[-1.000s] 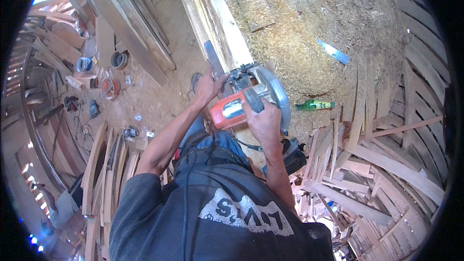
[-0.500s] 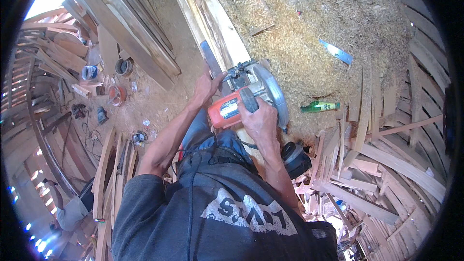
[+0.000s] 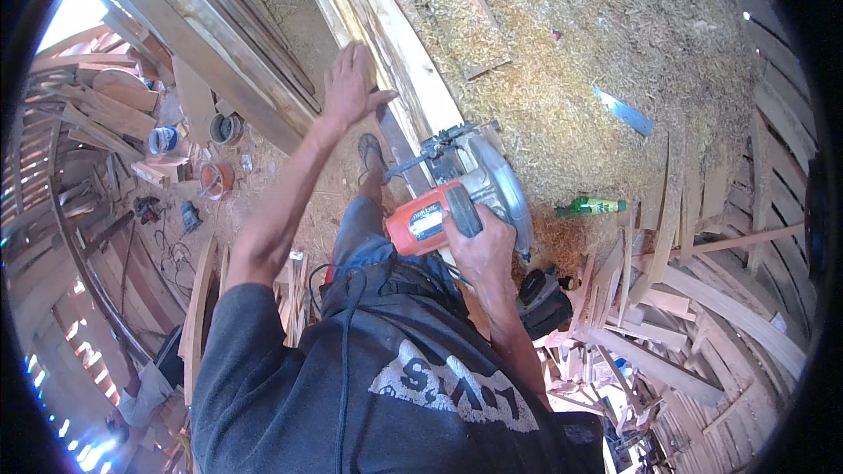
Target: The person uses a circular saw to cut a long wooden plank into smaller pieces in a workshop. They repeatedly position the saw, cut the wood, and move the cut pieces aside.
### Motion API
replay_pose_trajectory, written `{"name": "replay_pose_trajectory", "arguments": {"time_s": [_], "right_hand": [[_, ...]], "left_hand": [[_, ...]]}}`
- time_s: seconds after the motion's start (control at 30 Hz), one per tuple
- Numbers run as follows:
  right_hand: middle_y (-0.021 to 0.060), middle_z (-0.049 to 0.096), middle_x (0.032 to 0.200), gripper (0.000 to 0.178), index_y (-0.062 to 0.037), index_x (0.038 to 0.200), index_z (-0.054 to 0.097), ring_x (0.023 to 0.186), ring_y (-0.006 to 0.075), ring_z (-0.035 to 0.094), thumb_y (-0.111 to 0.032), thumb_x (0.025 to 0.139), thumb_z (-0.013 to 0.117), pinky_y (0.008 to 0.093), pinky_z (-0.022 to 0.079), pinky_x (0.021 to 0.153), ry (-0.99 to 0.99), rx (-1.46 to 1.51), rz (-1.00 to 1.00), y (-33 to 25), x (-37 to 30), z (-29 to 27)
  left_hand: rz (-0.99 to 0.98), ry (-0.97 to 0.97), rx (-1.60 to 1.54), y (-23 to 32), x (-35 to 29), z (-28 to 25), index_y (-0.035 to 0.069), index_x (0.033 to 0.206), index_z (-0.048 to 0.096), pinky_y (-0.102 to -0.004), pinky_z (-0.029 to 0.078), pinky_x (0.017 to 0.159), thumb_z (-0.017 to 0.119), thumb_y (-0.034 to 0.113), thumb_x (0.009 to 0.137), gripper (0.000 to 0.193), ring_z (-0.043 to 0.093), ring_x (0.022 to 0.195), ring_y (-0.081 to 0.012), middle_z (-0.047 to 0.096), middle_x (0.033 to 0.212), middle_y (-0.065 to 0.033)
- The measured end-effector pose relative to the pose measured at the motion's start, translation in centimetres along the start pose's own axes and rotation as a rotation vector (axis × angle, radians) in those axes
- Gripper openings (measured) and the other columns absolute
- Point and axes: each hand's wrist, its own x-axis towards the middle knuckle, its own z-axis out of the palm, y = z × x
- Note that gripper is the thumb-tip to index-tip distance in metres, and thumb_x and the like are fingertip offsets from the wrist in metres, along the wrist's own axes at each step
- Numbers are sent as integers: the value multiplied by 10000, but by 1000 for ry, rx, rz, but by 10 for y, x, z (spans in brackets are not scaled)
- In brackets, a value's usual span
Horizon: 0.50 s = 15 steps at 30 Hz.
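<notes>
My right hand (image 3: 481, 246) is wrapped round the dark handle of a red circular saw (image 3: 413, 226). The saw's silver blade guard stands on its right side, and the saw sits across the near part of a long wooden plank (image 3: 413, 53). Farther up, my left hand (image 3: 349, 92) lies with fingers stretched and thumb out at the plank's left edge. Under its thumb a narrow dark strip of wood (image 3: 397, 140) runs along that edge down to the saw. Whether the blade touches wood is hidden by the saw body.
Sawdust and shavings (image 3: 562, 114) cover the ground right of the plank, with a green bottle (image 3: 590, 206) and a bluish flat strip (image 3: 622, 111). Stacked boards (image 3: 211, 44) lie left. My sandalled foot (image 3: 372, 158) is beside the plank. Buckets (image 3: 226, 126) and scrap wood (image 3: 663, 360) lie around.
My left hand has moved forward from beside the saw along the plank, and its fingers have spread. The saw in my right hand has shifted slightly toward me and to the right.
</notes>
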Motion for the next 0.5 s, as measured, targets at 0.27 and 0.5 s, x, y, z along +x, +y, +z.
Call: {"name": "replay_pose_trajectory", "arguments": {"time_s": [0.27, 0.5], "right_hand": [[150, 646, 644, 235, 18, 856, 706, 543, 211, 592, -194, 862, 806, 398, 477, 568, 2, 14, 18, -5, 6, 6], [135, 634, 635, 216, 6, 875, 722, 544, 172, 568, -191, 865, 808, 374, 460, 551, -29, -14, 41, -9, 15, 9]], "left_hand": [[10, -357, 105, 3, 47, -31, -55, 1621, 103, -682, 188, 1232, 863, 614, 690, 1376, 52, 1599, -384, 36, 1720, -242], [15, -343, 76, -1, 46, -30, -40, 1629, 68, -707, 179, 1219, 866, 636, 657, 1428, 41, 1600, -382, 3, 1723, -234]]}}
